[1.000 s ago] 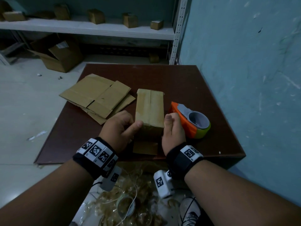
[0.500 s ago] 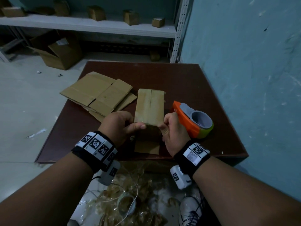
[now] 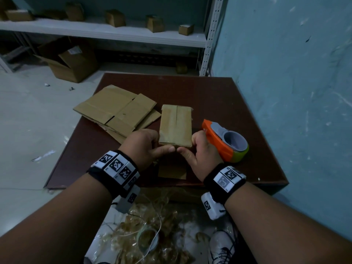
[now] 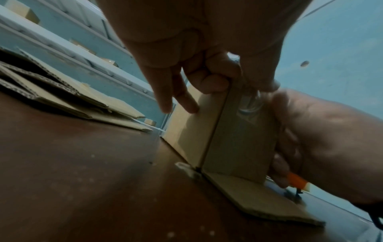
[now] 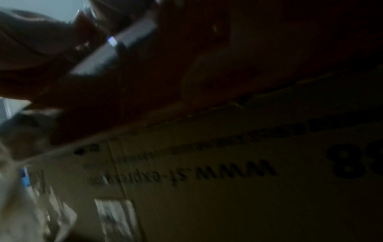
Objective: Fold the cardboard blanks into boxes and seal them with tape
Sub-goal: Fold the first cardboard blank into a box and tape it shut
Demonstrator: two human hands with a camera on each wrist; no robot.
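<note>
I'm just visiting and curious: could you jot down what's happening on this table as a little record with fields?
Activity: a person is closing a small cardboard box on a dark brown table
Left hand: grips the box's near left corner
Right hand: grips the near right corner
Box state: top flaps folded shut, one end flap lying flat on the table
Tape dispenser: orange, resting just right of the box, unheld
Flat blanks: stacked left of the box

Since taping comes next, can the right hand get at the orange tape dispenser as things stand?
Probably yes: the orange tape dispenser lies on the brown table just beside the right hand, nothing between. But that hand grips the folded cardboard box and must let go first.
</note>
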